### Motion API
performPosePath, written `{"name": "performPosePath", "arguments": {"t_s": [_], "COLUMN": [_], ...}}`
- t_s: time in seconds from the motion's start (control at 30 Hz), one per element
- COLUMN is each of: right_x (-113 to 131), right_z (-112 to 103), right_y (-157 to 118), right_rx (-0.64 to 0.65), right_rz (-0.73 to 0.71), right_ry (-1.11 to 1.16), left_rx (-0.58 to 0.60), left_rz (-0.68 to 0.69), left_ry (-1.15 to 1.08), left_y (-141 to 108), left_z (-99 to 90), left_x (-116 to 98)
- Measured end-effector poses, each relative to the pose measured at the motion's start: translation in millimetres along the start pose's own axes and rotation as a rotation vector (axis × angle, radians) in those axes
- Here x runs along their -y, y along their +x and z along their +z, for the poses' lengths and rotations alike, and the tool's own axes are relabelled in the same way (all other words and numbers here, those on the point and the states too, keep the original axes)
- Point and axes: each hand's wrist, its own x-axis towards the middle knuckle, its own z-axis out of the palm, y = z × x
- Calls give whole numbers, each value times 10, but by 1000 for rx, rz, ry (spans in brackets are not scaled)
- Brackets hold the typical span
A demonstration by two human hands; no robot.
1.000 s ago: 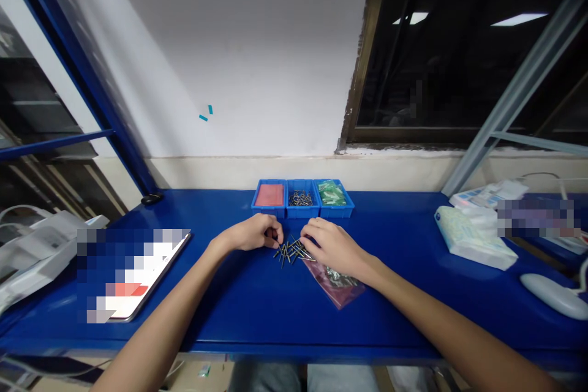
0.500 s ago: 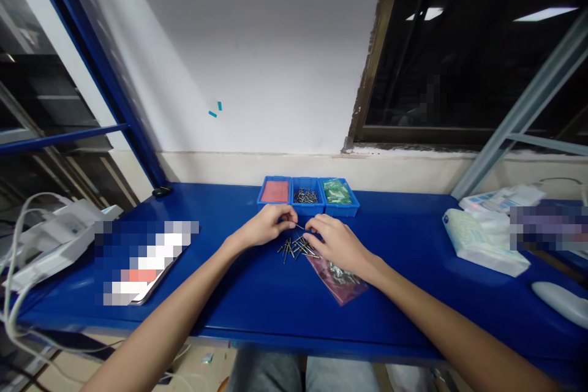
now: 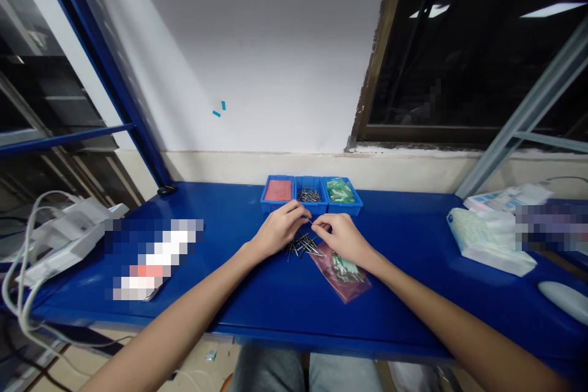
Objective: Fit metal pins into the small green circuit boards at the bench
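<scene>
Above a loose pile of thin metal pins, my left hand and my right hand meet with fingertips pinched on one thin metal pin. Under my right wrist lies a pink plastic bag with a clear and green packet on it. Just behind the hands stand three joined blue bins: the left one holds pink sheets, the middle one many small metal pins, the right one green packets.
On the blue table, a blurred-out phone-like object and a white power strip lie at left. A tissue pack and a white mouse-shaped object are at right. A wall rises behind the bins.
My left hand has moved right, over the pile's left edge, and its fingertips are nearer those of my right hand. My right hand's fingers have closed more together. The view has shifted slightly.
</scene>
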Motion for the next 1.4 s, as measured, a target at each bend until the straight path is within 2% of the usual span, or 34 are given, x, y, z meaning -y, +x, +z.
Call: {"name": "performPosePath", "arguments": {"t_s": [0.1, 0.3, 0.6, 0.8, 1.0, 1.2, 1.4], "right_x": [-2, -12, 127, 103, 7, 26, 58], "right_z": [-8, -5, -31, -33, 20, 14, -2], "right_y": [19, 16, -19, -13, 6, 7, -18], "right_rx": [-29, -50, -24, -74, -138, -124, -146], "right_rz": [50, 36, 32, 37, 22, -23, -97], "right_ry": [135, 270, 326, 317, 239, 179, 82], "left_rx": [-36, -129, -41, -80, -125, -173, -168], "left_rz": [5, 47, 38, -12, -62, -268, -330], "left_ry": [40, 154, 142, 92, -56, -361, -412], "left_y": [-5, -40, -34, -39, -11, 60, 79], "left_z": [11, 34, 13, 36, 57, 53, 59], "left_x": [-1, 20, -48, -35, -87, -150, -135]}}
